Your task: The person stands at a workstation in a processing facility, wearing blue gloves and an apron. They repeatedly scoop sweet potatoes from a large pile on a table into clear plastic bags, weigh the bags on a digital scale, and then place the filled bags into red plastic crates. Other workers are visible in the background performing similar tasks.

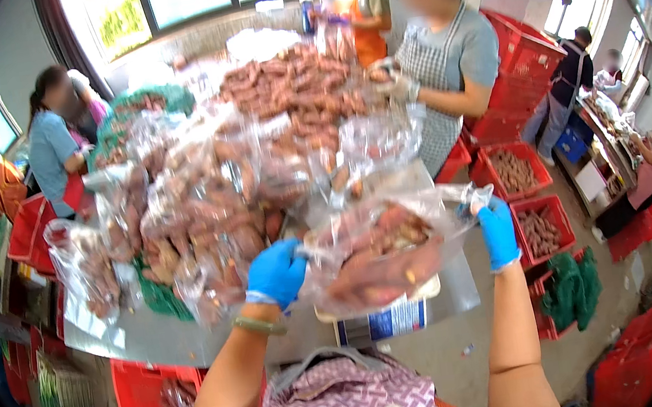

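Observation:
A clear plastic bag of sweet potatoes (382,258) is stretched between my two blue-gloved hands. Its left end is pinched in my left hand (277,275). My right hand (496,230) grips the gathered plastic at its other end. Beneath the bag shows a weighing scale (382,323) at the front edge of the metal table (135,346), its pan mostly covered. To the left of my left hand, several more clear bags of sweet potatoes (200,232) are heaped together.
Loose sweet potatoes (292,84) are piled at the table's far side. Facing me on the right, a co-worker in a checked apron (431,66) handles something. Red crates of sweet potatoes (543,230) and green netting (569,289) stand on the floor at right. A red crate (149,406) sits below left.

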Tool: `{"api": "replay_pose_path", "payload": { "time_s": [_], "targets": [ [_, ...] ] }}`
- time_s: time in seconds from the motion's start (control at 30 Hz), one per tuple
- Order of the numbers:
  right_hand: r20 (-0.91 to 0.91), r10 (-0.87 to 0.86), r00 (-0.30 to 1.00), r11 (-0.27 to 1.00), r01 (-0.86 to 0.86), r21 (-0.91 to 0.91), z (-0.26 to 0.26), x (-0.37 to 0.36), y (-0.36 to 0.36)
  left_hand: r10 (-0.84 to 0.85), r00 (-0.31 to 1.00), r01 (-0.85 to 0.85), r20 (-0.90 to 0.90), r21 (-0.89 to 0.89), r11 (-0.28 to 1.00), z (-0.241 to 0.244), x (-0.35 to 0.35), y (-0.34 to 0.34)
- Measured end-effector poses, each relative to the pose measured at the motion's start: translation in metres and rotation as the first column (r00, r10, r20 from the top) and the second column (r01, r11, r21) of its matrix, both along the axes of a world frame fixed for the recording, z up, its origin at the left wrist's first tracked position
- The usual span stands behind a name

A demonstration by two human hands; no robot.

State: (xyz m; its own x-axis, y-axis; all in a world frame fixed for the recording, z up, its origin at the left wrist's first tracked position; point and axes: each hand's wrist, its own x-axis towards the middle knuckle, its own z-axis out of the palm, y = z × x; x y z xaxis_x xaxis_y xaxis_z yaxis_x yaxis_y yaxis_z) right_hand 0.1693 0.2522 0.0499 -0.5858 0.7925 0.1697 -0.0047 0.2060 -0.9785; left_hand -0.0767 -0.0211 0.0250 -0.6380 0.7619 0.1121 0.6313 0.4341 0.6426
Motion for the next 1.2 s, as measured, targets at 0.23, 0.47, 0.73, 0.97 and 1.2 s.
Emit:
{"api": "replay_pose_path", "payload": {
  "time_s": [0.23, 0.47, 0.73, 0.97, 1.2],
  "targets": [
    [-0.642, 0.168, 0.748, 0.688, -0.555, -0.466, 0.052, -0.019, 0.043, -0.530, 0.596, -0.041, 0.604, 0.682, 0.731, 0.082, -0.008, 0.030],
    [-0.286, 0.493, 0.822, 0.808, -0.554, -0.202, 0.074, -0.007, -0.030, -0.389, 0.533, -0.064, 0.751, 0.495, 0.867, 0.103, 0.033, 0.032],
    [0.181, 0.521, 0.834, 0.767, -0.550, 0.329, 0.078, -0.020, -0.075, -0.476, 0.420, 0.194, 0.773, 0.436, 0.879, 0.100, 0.055, 0.054],
    [0.017, 0.537, 0.843, 0.747, -0.484, 0.455, 0.038, -0.049, -0.071, -0.509, 0.487, 0.654, 0.710, 0.090, 0.751, 0.074, 0.053, 0.077],
    [-0.144, 0.361, 0.921, 0.901, -0.385, -0.202, -0.026, -0.004, -0.094, -0.222, 0.855, 0.157, 0.468, 0.174, 0.972, 0.023, -0.002, 0.118]
  ]
}}
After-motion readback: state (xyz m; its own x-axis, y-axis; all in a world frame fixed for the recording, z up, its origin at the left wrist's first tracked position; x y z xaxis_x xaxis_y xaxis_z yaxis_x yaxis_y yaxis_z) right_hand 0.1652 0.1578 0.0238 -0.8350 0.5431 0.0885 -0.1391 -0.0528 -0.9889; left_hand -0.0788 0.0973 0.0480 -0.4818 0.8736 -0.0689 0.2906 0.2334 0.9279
